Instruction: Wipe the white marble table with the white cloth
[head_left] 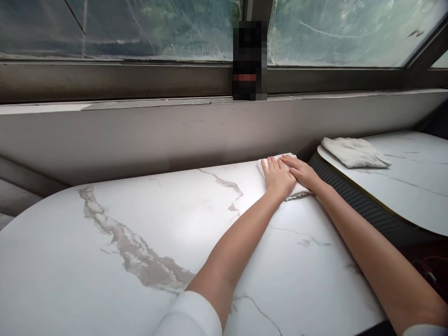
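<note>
A folded white cloth (298,191) lies near the far right edge of a white marble-patterned table (168,210). On top of it my left hand (278,176) rests flat, its fingers stretched out toward the wall. My right hand (303,171) presses down from the right, fingers extended and overlapping the left hand's edge. Both palms are against the cloth and cover much of it, and neither hand is closed round it. Both arms reach out far across the tabletop.
A second white cloth (355,151) lies crumpled on another marble-patterned table (416,172) to the right. Dark ribbed upholstery (350,186) shows in the gap between the tables. Along the far side runs a pale wall (157,135) beneath windows (332,32). A pixelated dark patch (249,60) covers something at the sill.
</note>
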`<action>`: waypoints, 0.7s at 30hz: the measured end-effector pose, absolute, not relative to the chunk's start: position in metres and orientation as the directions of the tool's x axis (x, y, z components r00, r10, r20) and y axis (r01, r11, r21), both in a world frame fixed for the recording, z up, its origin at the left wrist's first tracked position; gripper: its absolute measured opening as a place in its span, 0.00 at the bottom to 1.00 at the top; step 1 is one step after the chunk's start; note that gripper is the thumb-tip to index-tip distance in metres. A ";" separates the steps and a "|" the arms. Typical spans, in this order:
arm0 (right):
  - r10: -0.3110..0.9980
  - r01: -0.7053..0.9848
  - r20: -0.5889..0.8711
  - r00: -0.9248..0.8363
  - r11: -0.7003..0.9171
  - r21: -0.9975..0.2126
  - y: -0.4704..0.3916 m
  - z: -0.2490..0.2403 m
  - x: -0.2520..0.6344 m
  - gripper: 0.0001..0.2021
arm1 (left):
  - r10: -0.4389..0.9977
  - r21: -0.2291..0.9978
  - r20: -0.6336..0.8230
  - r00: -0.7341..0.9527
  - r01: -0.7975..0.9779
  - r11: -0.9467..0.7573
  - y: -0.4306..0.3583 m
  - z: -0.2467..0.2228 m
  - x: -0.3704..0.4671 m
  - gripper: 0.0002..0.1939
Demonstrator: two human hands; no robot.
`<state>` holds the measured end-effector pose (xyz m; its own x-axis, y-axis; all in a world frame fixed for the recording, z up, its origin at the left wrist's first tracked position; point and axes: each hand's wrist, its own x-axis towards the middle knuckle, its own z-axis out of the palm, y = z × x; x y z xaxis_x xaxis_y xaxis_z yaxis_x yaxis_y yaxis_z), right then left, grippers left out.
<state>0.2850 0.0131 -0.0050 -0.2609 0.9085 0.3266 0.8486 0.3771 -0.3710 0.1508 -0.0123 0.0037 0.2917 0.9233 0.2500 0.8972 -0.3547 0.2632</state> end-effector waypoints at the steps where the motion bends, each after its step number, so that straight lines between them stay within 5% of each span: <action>1: 0.909 0.854 0.325 -0.260 0.373 -0.362 0.009 -0.005 0.285 0.27 | 0.922 0.261 0.249 0.298 0.896 -0.360 -0.015 0.004 0.151 0.29; 21: 0.877 0.975 0.466 -0.119 0.192 -0.112 -0.269 -0.018 0.259 0.29 | 0.630 0.232 0.240 0.739 0.587 -0.776 -0.218 0.016 0.105 0.31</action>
